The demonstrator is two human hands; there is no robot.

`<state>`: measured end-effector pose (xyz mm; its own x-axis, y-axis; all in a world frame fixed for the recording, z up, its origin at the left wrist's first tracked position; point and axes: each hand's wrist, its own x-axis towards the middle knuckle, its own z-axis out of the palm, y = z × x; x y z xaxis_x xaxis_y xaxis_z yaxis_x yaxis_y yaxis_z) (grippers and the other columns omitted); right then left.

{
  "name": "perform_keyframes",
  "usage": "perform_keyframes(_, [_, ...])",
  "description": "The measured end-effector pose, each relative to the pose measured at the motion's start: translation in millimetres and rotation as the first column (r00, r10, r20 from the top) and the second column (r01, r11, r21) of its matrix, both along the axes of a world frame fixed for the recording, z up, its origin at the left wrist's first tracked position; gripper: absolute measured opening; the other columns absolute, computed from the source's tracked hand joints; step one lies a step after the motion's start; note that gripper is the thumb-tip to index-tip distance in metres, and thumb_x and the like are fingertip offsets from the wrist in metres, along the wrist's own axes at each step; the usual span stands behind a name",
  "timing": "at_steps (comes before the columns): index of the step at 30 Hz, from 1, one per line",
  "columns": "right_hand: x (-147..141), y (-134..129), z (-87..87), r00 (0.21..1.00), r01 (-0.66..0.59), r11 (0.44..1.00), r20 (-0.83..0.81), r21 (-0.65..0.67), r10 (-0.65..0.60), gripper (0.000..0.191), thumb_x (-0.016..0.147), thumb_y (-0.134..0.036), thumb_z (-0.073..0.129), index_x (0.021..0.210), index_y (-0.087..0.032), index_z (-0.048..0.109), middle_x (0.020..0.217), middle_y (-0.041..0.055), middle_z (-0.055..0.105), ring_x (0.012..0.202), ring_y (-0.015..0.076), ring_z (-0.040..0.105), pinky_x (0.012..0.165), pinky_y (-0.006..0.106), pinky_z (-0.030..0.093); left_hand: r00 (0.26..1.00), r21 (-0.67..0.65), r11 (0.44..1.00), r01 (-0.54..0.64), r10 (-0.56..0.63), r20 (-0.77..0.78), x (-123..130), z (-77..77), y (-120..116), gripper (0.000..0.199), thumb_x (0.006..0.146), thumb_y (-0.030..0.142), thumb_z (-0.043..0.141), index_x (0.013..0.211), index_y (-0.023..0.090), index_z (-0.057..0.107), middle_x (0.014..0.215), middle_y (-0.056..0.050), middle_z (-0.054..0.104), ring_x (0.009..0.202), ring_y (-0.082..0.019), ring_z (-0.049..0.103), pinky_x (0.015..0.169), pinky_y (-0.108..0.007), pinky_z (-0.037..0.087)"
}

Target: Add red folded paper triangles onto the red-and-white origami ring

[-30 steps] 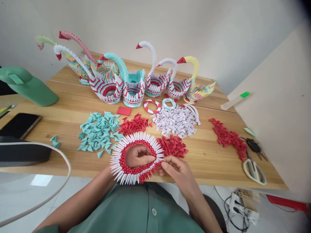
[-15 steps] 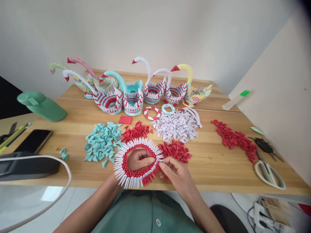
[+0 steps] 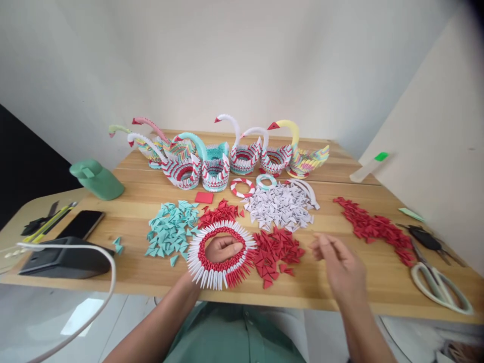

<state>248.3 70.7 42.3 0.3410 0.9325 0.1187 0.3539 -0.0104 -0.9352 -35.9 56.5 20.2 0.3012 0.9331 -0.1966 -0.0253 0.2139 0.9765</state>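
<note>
My left hand (image 3: 224,248) grips a ring of folded paper triangles (image 3: 199,267) near the table's front edge. Its thumb lies across the inside wall, and the other fingers are mostly hidden. The ring has red inner rows and an outer fringe of white points, with red points along its lower right side. My right hand (image 3: 338,262) is apart from it, over bare wood to the right of the near red triangle pile (image 3: 278,252). Its fingers are curled together and slightly blurred; anything between them is hidden.
Several folded-paper swans (image 3: 215,174) stand at the back. Teal triangles (image 3: 170,229), white triangles (image 3: 282,206) and more red triangles (image 3: 372,227) lie in piles. Scissors (image 3: 438,287) and keys (image 3: 429,237) are far right; a green bottle (image 3: 98,179), phone (image 3: 81,225) and cable (image 3: 111,282) are left.
My right hand has let go of the ring's right edge and moved right, away from it. My left hand still holds the ring. The whole view has shifted a little.
</note>
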Motion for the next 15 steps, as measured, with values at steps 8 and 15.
perform_keyframes(8, [4,-61,-24.7,0.925,-0.224,0.968,0.288,-0.112,0.248,0.022,0.087,-0.039,0.057,0.088,-0.021,0.069,0.088,0.0071,0.072,0.082,0.0245,0.065,0.076,0.036,0.050,0.991,0.122,0.988,0.096,-0.084,-0.105,-3,1.9,1,0.041,0.076,0.053,0.061,0.068,0.014,0.056,0.062,0.002,0.051,0.061,-0.011,0.044,0.060,-0.022,0.038])
perform_keyframes(15, [-12,-54,-30.8,0.736,-0.409,0.908,0.556,-0.088,0.386,0.016,0.087,-0.030,0.061,0.101,-0.026,0.068,0.097,0.0075,0.069,0.096,0.0264,0.061,0.083,0.039,0.048,0.976,0.293,0.943,0.154,-0.099,-0.195,-1,-6.5,-1,0.050,0.086,0.059,0.043,0.060,0.016,0.048,0.056,0.001,0.047,0.055,-0.012,0.044,0.056,-0.023,0.038])
